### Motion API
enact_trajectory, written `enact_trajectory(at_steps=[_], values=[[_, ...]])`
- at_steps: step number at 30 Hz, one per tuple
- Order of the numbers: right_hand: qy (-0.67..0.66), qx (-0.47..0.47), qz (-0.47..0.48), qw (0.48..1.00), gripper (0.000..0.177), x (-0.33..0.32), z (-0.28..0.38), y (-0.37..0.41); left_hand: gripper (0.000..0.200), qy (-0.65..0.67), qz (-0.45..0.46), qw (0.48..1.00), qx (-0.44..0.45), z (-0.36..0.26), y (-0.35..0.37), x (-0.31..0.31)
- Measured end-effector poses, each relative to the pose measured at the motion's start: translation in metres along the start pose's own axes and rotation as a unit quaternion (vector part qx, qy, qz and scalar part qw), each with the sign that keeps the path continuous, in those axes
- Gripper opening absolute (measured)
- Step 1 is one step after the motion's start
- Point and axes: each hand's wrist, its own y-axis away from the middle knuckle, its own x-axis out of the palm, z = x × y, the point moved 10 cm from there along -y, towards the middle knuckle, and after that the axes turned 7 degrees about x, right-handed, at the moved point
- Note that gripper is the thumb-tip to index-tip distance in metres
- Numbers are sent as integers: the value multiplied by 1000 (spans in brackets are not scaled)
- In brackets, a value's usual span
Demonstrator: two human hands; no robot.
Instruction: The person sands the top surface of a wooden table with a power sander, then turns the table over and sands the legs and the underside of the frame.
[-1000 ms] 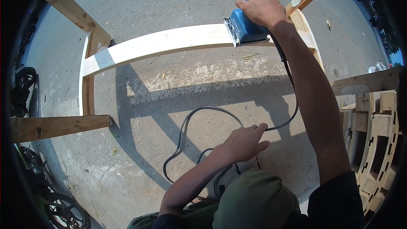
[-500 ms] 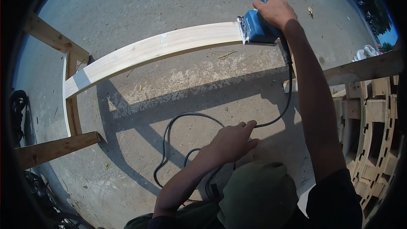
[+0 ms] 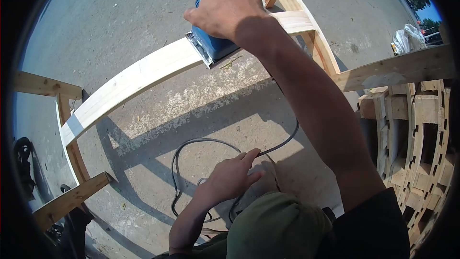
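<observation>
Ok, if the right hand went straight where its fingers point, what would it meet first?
The right hand, on the sander, seems to have a free way over the ground as far as the picture shows; depth is unclear.

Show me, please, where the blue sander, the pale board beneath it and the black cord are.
Blue sander (image 3: pixel 214 46): head view, on its blue housing.
Pale board (image 3: pixel 133 79): head view, on its sunlit upper face.
Black cord (image 3: pixel 206 139): head view, on the far bend of its loop.
</observation>
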Motion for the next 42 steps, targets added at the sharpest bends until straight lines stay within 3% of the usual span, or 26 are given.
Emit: enact_trajectory(at_steps=[2,3,4,5,8,9,10,11,13,15,16,17,18,20,23,29,30,33,35,38,39,42], values=[[-23,14,15,1000,58,-2,-57,-10,58,-11,13,1000,1,5,-2,2],[-70,50,-7,996,53,-39,-77,0,58,-11,13,1000,0,7,-3,4],[-83,86,33,992,51,-44,-99,0,58,-3,1,1000,14,6,-5,6],[-34,100,1,994,51,-33,-132,-16,59,7,-12,1000,27,4,-6,7],[-35,98,98,990,47,4,-244,-64,59,15,6,999,27,-2,-7,11],[88,15,-7,996,46,7,-254,-68,59,16,3,1000,26,-1,-8,10],[209,-66,-112,969,46,3,-246,-64,57,25,2,999,38,-5,-9,11],[80,60,-73,992,47,-4,-247,-58,56,34,4,998,53,-9,-11,13],[10,102,-24,994,50,-8,-195,-41,56,24,13,998,59,-13,-17,16],[-72,88,2,994,52,-39,-103,0,56,15,28,997,64,-17,-24,23],[-30,34,-125,991,46,-38,-73,6,56,3,32,997,75,-21,-28,25],[-46,24,-32,998,57,1,-51,-15,56,-7,34,996,87,-26,-32,26],[-29,42,-4,999,53,-1,-23,-4,56,-9,38,995,92,-29,-34,27],[-12,9,15,1000,52,4,23,7,57,-24,55,996,65,-28,-37,27],[-18,-34,58,998,52,3,32,9,58,-24,42,998,46,-20,-30,22],[4,72,11,997,56,-15,-121,-18,60,6,33,999,8,-2,-22,17],[20,94,-30,995,58,-17,-154,-21,60,7,32,999,8,-1,-23,18],[51,86,-38,994,61,-6,-251,-40,60,23,42,999,22,-4,-30,29],[75,78,-35,994,62,-7,-256,-43,61,23,59,997,49,-10,-38,36],[70,141,-40,987,61,-38,-230,-28,61,11,66,996,63,-15,-44,40],[48,121,-23,991,54,-42,-225,-34,61,15,64,996,61,-17,-42,36],[27,108,-86,990,49,-24,-272,-99,61,35,41,997,52,-20,-38,18]])
